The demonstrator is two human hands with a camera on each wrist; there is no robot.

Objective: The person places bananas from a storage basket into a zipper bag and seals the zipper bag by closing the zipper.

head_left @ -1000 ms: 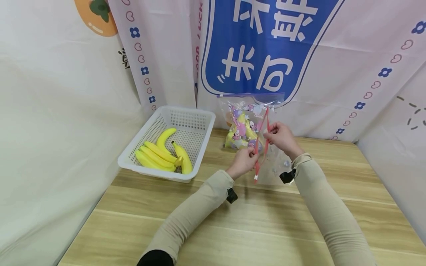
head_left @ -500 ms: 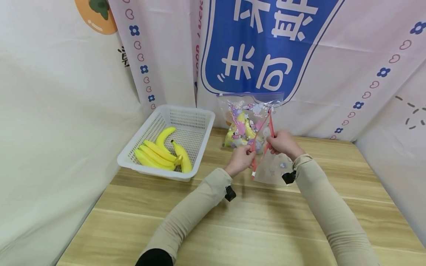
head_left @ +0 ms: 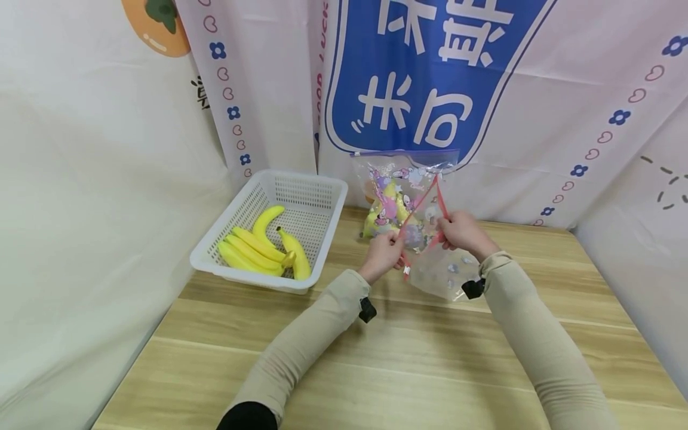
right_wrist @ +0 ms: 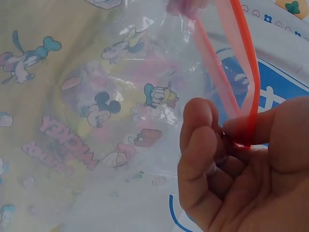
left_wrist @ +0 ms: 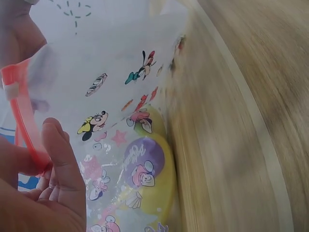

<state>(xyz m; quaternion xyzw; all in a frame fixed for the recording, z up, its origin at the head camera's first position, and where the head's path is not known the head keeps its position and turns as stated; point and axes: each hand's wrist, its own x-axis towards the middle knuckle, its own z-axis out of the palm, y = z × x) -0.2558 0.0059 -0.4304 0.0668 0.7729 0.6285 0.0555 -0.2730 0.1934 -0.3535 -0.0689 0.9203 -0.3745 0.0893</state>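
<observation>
A clear printed zip bag [head_left: 448,272] with a red zip stands between my two hands. My left hand [head_left: 383,254] pinches one side of its mouth, near the white slider [head_left: 407,270]. The opposite side of the red rim is pinched by my right hand [head_left: 463,232], so the mouth gapes. Cartoon figures cover the bag in the left wrist view, where my thumb and fingers hold the red zip [left_wrist: 29,130]. Behind it, a purple-zipped bag [head_left: 387,191] with yellow contents leans at the back.
To the left, a white plastic basket [head_left: 335,221] contains several yellow bananas [head_left: 252,254]. A printed curtain [head_left: 537,137] hangs at the rear edge of the wooden table [head_left: 408,382].
My hands have moved apart, the left one leftward and the right one to the right and slightly lower. The red-zipped bag's mouth is pulled wider.
</observation>
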